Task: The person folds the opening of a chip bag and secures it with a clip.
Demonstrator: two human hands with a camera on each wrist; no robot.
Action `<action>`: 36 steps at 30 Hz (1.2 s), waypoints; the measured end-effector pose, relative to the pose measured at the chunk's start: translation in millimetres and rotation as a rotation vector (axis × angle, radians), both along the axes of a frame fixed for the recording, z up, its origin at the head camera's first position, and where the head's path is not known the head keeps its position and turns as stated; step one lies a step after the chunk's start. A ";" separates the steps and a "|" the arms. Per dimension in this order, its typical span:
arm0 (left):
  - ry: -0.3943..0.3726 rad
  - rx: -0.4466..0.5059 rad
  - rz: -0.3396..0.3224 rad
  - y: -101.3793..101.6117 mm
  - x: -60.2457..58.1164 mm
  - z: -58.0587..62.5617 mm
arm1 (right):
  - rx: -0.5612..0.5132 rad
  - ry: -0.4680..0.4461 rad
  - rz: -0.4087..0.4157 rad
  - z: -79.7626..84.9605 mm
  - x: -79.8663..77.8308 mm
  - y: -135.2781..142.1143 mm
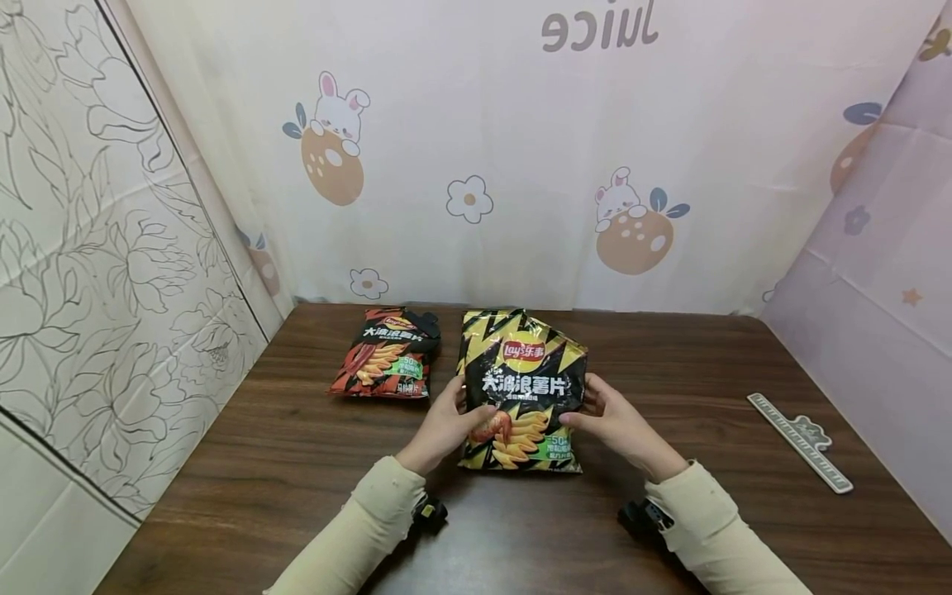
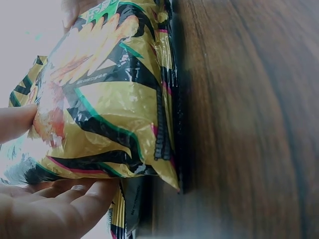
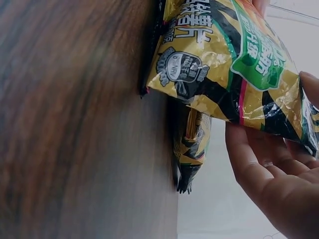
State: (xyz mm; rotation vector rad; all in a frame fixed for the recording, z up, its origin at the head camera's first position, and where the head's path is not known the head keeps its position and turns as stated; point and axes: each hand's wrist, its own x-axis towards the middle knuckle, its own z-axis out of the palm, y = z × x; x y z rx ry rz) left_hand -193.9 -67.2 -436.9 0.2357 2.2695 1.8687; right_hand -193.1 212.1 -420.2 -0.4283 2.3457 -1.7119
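Both hands hold a yellow and black bag of potato chips [image 1: 521, 430], its printed front facing up. My left hand [image 1: 445, 423] grips its left side, thumb on the front and fingers at the edge and underneath. At the right side, my right hand [image 1: 621, 420] grips it likewise. The lower end of the chip bag [image 2: 109, 99] is close to the table in the left wrist view. Beyond the held part, more yellow and black packaging [image 3: 192, 144] shows in the right wrist view; I cannot tell whether it is a separate bag.
A red and black chip bag [image 1: 383, 364] lies to the left, with a dark clip-like piece [image 1: 426, 324] at its top right corner. On the right of the wooden table [image 1: 669, 347] lies a white ruler-like strip [image 1: 799, 442] with a cartoon shape. A printed curtain [image 1: 476, 124] hangs behind.
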 end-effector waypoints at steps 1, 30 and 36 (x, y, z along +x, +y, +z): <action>0.000 0.000 0.000 -0.3 -0.2 -0.1 | 0.017 0.000 -0.006 0.3 0.0 0.0; 0.044 0.004 -0.022 -5.6 -1.2 -3.9 | 0.016 0.080 -0.238 4.3 -15.9 4.0; 0.049 0.011 -0.022 -5.7 0.0 -2.1 | -0.118 0.146 -0.293 10.8 -22.3 8.4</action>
